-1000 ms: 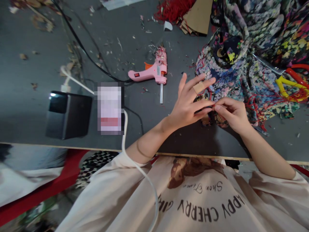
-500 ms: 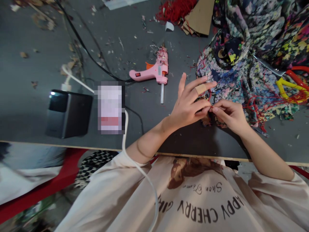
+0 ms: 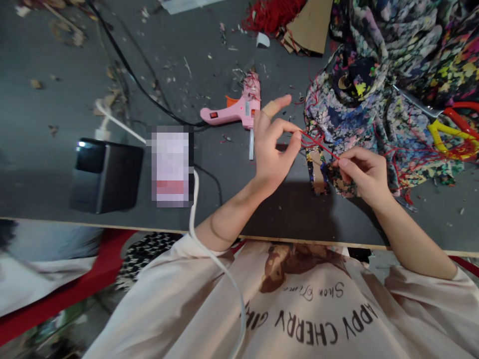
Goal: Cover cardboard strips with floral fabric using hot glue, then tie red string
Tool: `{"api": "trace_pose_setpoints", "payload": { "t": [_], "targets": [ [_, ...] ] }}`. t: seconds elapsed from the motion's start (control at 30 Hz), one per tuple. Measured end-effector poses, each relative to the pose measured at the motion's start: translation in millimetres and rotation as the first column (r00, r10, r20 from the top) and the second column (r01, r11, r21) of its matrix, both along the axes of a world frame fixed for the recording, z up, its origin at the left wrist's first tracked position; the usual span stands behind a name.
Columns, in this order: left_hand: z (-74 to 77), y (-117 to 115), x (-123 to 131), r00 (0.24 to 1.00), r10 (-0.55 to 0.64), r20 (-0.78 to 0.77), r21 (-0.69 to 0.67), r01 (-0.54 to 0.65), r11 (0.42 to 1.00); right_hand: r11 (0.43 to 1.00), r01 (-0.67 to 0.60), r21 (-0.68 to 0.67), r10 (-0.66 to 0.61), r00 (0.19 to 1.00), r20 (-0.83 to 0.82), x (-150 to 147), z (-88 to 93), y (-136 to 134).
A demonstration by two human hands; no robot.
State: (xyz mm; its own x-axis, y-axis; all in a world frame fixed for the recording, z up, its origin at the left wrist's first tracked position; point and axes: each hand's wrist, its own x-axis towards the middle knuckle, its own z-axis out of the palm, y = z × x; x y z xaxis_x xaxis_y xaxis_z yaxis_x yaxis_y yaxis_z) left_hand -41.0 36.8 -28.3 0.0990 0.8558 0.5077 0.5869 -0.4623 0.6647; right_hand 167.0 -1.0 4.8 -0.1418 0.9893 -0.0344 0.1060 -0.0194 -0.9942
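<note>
A red cord (image 3: pixel 320 144) runs taut between my two hands. My left hand (image 3: pixel 275 144) pinches one end between thumb and index finger, with a tan bandage on a raised finger. The other end is between the thumb and fingers of my right hand (image 3: pixel 362 172). Below the cord lies a small cardboard piece (image 3: pixel 319 179) edged with patterned fabric. Floral fabric (image 3: pixel 359 119) is bunched behind and beside my right hand. The pink glue gun (image 3: pixel 239 109) rests just behind my left hand, its glue stick partly beside the palm.
Red and yellow handled scissors (image 3: pixel 436 124) lie on the fabric at right. Red cord (image 3: pixel 273 15) and cardboard (image 3: pixel 309 27) are at the back. A power bank (image 3: pixel 108 174), a blurred phone (image 3: pixel 172 167) and a white cable (image 3: pixel 193 209) are at left.
My left hand has moved left, away from my right hand, stretching the red cord between them. The fabric-edged cardboard piece now shows more fully.
</note>
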Motion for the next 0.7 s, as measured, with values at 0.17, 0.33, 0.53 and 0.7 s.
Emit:
{"api": "trace_pose_setpoints", "payload": {
  "t": [0.17, 0.33, 0.53, 0.7],
  "targets": [
    [-0.8, 2, 1, 0.999, -0.018, 0.038, 0.009, 0.018, 1.0, 1.0, 0.007, 0.003, -0.007, 1.0, 0.012, 0, 0.8, 0],
    [8.8, -5, 4, 0.961, -0.261, -0.095, 0.037, 0.265, 0.963, 0.999, -0.044, 0.014, 0.043, 0.999, 0.027, -1, 2.8, -1],
    [0.1, -7, 11, 0.897, -0.37, -0.242, 0.113, 0.404, 0.908, 0.994, -0.104, 0.016, 0.102, 0.991, 0.091, -1, 3.8, -2],
    [3.2, -7, 13, 0.907, -0.33, -0.261, 0.099, 0.365, 0.926, 0.99, -0.144, 0.008, 0.143, 0.986, 0.083, -1, 1.9, -1]
  ]
}}
